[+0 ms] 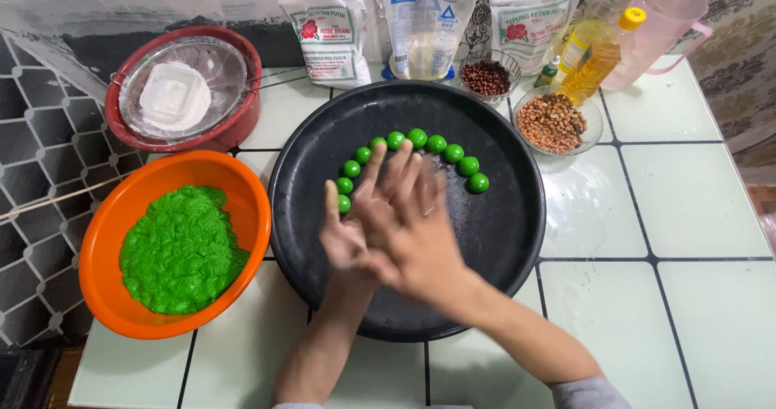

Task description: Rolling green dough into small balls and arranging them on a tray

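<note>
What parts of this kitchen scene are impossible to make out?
- Head view: whatever lies between the palms; right hand covers left hand, both motion-blurred.
- Black tray: the hands hide part of the arc of green balls.
- Pink jug: cut by the top edge.

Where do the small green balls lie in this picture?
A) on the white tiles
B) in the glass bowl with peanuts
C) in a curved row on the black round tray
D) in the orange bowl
C: the small green balls form an arc on the black round tray, just beyond the two pressed-together hands.
</note>
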